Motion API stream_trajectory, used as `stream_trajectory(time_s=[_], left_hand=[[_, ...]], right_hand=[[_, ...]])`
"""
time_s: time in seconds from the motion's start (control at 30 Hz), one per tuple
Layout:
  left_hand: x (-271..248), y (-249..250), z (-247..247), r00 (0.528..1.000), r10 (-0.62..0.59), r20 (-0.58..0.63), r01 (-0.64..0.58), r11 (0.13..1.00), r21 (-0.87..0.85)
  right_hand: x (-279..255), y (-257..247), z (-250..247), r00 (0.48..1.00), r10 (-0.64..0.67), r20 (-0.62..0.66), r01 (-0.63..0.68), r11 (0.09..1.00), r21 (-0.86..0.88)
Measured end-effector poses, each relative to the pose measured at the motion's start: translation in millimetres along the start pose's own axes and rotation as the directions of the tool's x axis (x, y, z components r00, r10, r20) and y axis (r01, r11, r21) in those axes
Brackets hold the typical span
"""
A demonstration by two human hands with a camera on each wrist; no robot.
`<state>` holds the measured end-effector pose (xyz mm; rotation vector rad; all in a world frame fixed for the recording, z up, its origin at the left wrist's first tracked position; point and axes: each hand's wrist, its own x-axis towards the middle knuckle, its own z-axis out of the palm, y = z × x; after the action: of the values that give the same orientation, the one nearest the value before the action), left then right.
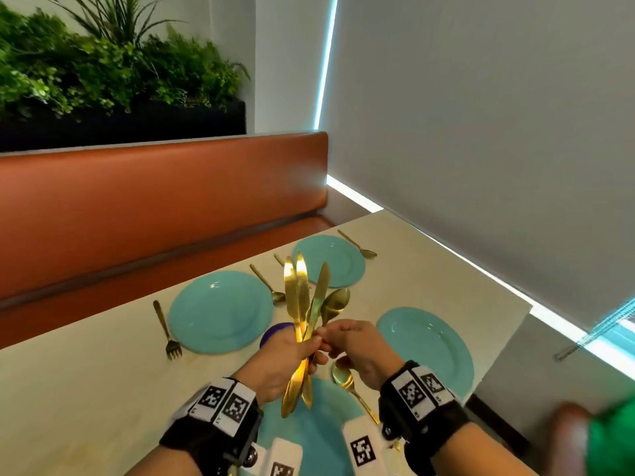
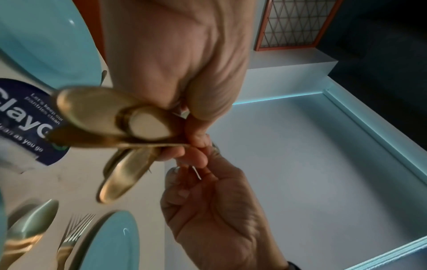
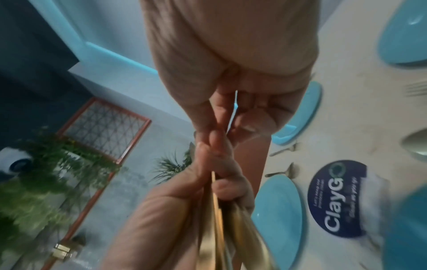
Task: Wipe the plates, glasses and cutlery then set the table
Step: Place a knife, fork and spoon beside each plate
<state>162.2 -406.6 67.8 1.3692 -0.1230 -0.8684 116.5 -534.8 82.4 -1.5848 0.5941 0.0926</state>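
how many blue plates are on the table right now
4. One far by the bench corner, one at the left with a fork beside it, one at the right, and one nearest, partly hidden under the hands and wrists. Others could lie outside the view.

Head view: high, looking forward and down over both wrists onto the tabletop (image 1: 86,389), orange bench seat (image 1: 154,201) and wall beyond.

Left wrist view: very close, from beneath the left hand (image 2: 175,60), looking along its palm at the right hand (image 2: 215,215); tabletop at left edge, wall at right.

Right wrist view: very close, along the right hand (image 3: 231,54) toward the left hand (image 3: 184,201); tabletop at right.

Shared: all three show the gold cutlery bundle (image 1: 304,324) and turquoise plates (image 1: 220,312); both wrist views show the round blue sticker (image 3: 337,199) and the red-framed lattice panel (image 2: 293,23).
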Motion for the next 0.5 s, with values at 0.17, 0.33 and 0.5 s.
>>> stream_trajectory(time_s=[0.17,0.33,0.5], left_hand=[[-6,-11,9,0.998,-0.054,0.016,0.055,0.997,-0.054],[14,-29,8,0.975,-0.203,-0.095,0.187,0.971,-0.152],[46,-36,13,0.918,-0.365,-0.153,0.332,0.920,-0.208]], right_hand=[[-8,16,-8,0.999,0.050,-0.005,-0.049,0.983,0.179],[15,17,-54,0.986,0.043,-0.162,-0.017,0.987,0.159],[62,32,-146,0.952,0.074,-0.298,-0.098,0.993,-0.068]])
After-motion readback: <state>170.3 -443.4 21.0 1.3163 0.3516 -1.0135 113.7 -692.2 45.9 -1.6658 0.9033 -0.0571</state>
